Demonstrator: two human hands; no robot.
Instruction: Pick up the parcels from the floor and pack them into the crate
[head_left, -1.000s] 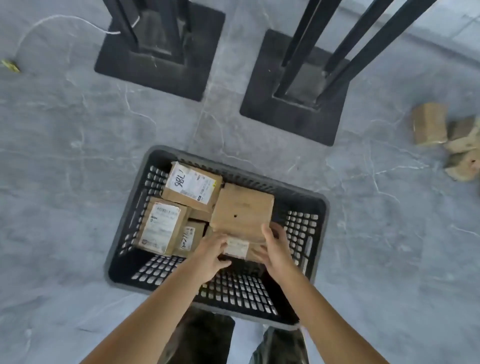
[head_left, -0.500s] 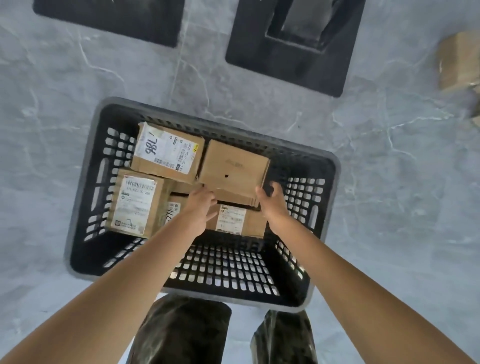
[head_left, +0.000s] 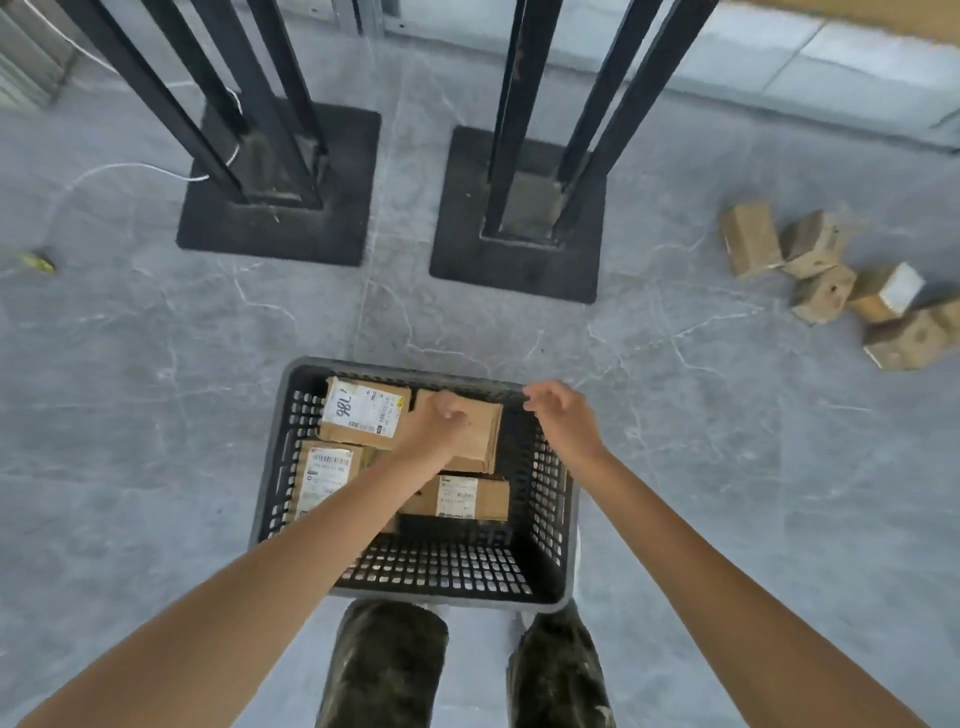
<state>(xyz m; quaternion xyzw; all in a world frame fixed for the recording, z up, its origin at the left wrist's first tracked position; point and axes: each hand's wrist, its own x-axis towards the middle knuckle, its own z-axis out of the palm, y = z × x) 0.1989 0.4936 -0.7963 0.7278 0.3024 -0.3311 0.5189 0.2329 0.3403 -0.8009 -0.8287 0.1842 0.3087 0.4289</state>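
**Crate part-filled; remaining parcels off to the right**

The crate (head_left: 447, 597) sits on the floor (head_left: 156, 415) at the person's feet. Several cardboard parcels are packed in its far half, and the near half shows only mesh.

- **Left hand** (head_left: 434, 428): over the plain parcel (head_left: 483, 441), fingers curled and blurred. Cannot tell whether it grips or only touches.
- **Right hand** (head_left: 558, 415): above the crate's far right corner, fingers loosely curled, holding nothing.
- **Loose parcels** (head_left: 826, 293): heaped on the floor well apart from the crate, to the right and farther out, tumbled at odd angles.
- **Nearest box** (head_left: 748, 244): long side points roughly away from the person.

Judgement: the right hand is the nearer one. The reach goes right and forward, probably with a turn or a step.
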